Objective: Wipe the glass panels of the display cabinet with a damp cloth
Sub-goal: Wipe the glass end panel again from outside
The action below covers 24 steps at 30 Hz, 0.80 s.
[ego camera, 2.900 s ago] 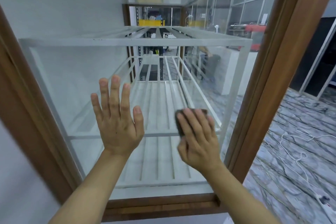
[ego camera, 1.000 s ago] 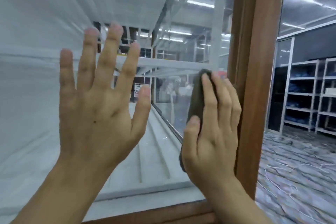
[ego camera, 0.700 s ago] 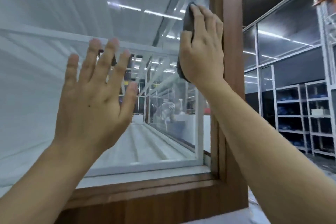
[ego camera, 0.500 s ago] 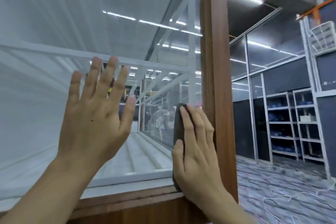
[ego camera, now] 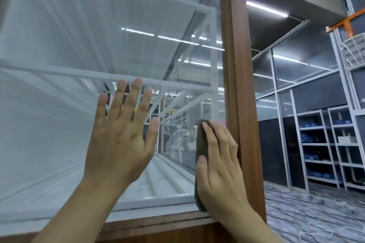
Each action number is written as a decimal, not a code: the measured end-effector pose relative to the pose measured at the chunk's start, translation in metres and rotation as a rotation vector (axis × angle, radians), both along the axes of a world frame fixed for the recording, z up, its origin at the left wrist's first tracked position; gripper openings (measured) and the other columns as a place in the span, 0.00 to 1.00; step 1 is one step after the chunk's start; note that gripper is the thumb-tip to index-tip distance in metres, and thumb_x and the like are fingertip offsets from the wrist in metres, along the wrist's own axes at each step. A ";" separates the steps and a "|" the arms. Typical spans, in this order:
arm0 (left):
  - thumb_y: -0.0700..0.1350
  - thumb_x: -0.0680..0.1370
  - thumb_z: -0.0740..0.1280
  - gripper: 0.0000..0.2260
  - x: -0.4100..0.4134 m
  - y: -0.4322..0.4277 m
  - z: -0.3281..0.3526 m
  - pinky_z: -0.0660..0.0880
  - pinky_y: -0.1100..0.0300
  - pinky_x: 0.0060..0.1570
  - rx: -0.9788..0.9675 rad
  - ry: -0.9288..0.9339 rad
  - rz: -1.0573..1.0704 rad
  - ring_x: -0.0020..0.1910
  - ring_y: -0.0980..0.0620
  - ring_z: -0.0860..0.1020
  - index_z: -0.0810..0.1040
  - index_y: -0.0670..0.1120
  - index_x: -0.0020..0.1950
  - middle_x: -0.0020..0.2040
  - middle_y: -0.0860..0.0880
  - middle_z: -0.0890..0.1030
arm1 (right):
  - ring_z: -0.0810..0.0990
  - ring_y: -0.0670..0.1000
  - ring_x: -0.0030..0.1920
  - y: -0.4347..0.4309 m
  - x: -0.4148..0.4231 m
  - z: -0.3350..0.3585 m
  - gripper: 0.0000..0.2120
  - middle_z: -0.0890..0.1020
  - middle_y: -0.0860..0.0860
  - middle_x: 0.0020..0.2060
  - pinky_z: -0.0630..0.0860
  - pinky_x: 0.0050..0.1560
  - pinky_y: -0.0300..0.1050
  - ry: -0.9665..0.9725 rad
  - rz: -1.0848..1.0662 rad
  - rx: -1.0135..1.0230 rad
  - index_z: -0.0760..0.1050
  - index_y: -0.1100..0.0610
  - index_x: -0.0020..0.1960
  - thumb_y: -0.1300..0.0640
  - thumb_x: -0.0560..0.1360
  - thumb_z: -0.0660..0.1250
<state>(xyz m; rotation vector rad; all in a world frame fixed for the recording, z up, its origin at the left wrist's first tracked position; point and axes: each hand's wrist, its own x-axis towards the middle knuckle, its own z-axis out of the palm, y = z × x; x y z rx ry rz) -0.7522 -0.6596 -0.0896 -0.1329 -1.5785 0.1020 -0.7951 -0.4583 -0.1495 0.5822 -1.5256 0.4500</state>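
An indoor hall with a dark ceiling, strip lights [ego camera: 264, 8] and a grey patterned floor [ego camera: 316, 213] surrounds a wood-framed display cabinet [ego camera: 238, 65], seen from close up. Nearest, two bare forearms rise from the bottom edge of the view, crossing the cabinet's brown bottom rail [ego camera: 158, 223]. The left hand [ego camera: 120, 144] is raised flat before the glass panel [ego camera: 59, 104], near the middle of its lower half, fingers straight and spread, holding nothing; whether the palm touches the glass I cannot tell. The right hand [ego camera: 219, 167] is in the panel's lower right corner, just beside the upright wooden post, its fingers straight and together, laid flat over a dark cloth [ego camera: 201, 144] and pressing it against the glass, the thumb lying along the cloth's left edge. The cloth stands tall and narrow, its lower end reaching the bottom edge of the pane by the rail, its top edge peeking out above the fingertips. Behind the glass a white metal rack [ego camera: 79, 74] runs away into depth, with slatted shelves. Further right, past the post, glazed partitions and white shelving units [ego camera: 320, 144] with blue items stand along the far wall, and an orange bracket [ego camera: 345, 21] and a white wire basket [ego camera: 353, 49] sit high at the right edge
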 end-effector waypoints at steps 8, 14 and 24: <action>0.56 0.85 0.49 0.28 -0.003 0.000 0.000 0.44 0.45 0.81 -0.002 0.019 -0.033 0.83 0.46 0.51 0.59 0.46 0.83 0.84 0.47 0.55 | 0.54 0.49 0.79 -0.027 0.002 0.128 0.32 0.60 0.51 0.79 0.53 0.81 0.56 -0.017 0.052 -0.120 0.57 0.57 0.82 0.49 0.80 0.45; 0.54 0.85 0.50 0.27 -0.002 0.003 0.000 0.45 0.45 0.80 0.016 0.021 -0.043 0.83 0.46 0.52 0.62 0.45 0.82 0.83 0.46 0.57 | 0.55 0.49 0.80 0.008 -0.003 0.011 0.30 0.61 0.51 0.80 0.60 0.79 0.59 0.031 -0.028 0.082 0.58 0.58 0.81 0.52 0.80 0.53; 0.53 0.84 0.52 0.25 0.029 -0.051 0.023 0.58 0.37 0.76 0.060 0.065 -0.018 0.80 0.40 0.61 0.68 0.44 0.78 0.80 0.43 0.66 | 0.53 0.52 0.82 -0.060 0.010 0.052 0.30 0.60 0.53 0.81 0.56 0.81 0.59 0.041 -0.002 0.159 0.57 0.58 0.82 0.52 0.81 0.51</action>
